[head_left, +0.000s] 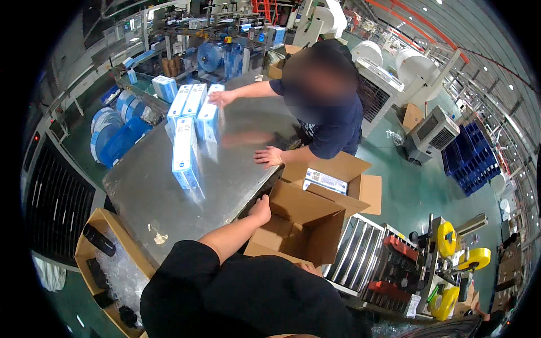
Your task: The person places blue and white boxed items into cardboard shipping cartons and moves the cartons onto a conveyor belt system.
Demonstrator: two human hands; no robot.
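Observation:
An open cardboard box (297, 217) stands in front of me at the table's right end, with nothing seen inside it. My left hand (260, 210) is closed at the box's left upper edge, its fingers curled against the cardboard. At the near edge of the same box, my right hand (309, 269) grips the rim and is mostly hidden by my dark sleeve and body. Just beyond stands a second open carton (354, 186), holding a white and blue packet (326, 181). Both boxes sit by the start of a roller conveyor (355, 253).
Across the metal table (143, 186), a co-worker (332, 112) touches one of several blue and white packs (185, 149). A carton of clear plastic scraps (121, 270) stands at lower left. A taping machine with yellow wheels (447, 239) is at right.

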